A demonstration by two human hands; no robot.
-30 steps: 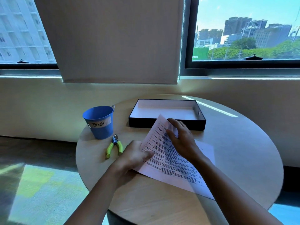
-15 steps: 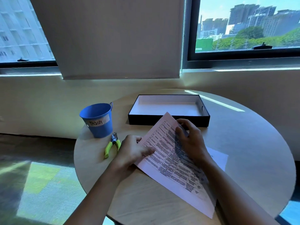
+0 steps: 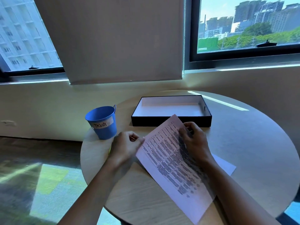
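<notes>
Where the frame's lower edge cuts them off, two bare forearms are seen rising toward the centre over a round wooden table (image 3: 146,200). A printed sheet (image 3: 170,159) is held between them. It is spread from the lower right of the frame up to the centre, and its far corner is raised in front of the tray. Its left edge is met by the left hand (image 3: 126,147), left of centre, whose fingers are curled together. Thumb and forefinger appear to be pinched on that edge, though the contact itself is blurred. The upper part of the sheet is gripped by the right hand (image 3: 195,142), just right of centre, its fingers (image 3: 186,129) bent and closed on the paper near the top right edge. A second sheet (image 3: 225,166) is seen lying flat on the table beneath, one corner showing right of the right wrist.

Farther up, left of centre, a blue bucket (image 3: 102,125) labelled "Trash" is stood upright near the table's rim, just beyond the left hand. At the centre, a shallow black tray (image 3: 146,121) with a white inside is set on the far part of the table, apart from the bucket. Behind all, a lowered blind (image 3: 121,38) is hung at the top, with a window (image 3: 250,25) at the upper right.
</notes>
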